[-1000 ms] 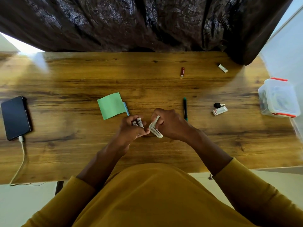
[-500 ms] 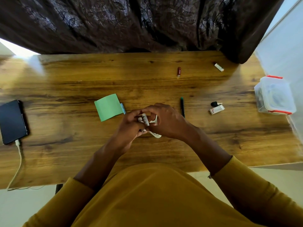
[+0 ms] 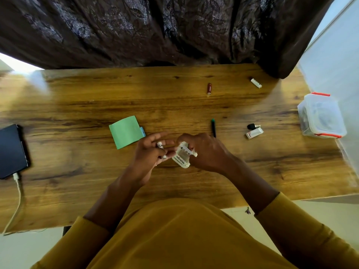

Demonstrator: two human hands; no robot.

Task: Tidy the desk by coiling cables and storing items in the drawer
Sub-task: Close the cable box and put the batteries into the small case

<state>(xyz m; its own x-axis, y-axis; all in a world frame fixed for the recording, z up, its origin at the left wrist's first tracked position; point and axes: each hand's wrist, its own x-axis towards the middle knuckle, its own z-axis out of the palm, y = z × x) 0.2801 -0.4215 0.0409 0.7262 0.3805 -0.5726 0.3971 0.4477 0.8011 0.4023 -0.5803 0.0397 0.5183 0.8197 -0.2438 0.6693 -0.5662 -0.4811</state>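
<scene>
Two hands meet: left hand (image 3: 149,152) grasps a battery (image 3: 160,150); right hand (image 3: 204,150) grasps the white holder (image 3: 182,157) beside it.

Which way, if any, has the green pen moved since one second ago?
No. The pen lies at the same spot on the desk, right of the green note, as before.

Green note (image 3: 125,132), brown desk (image 3: 97,98)
</scene>
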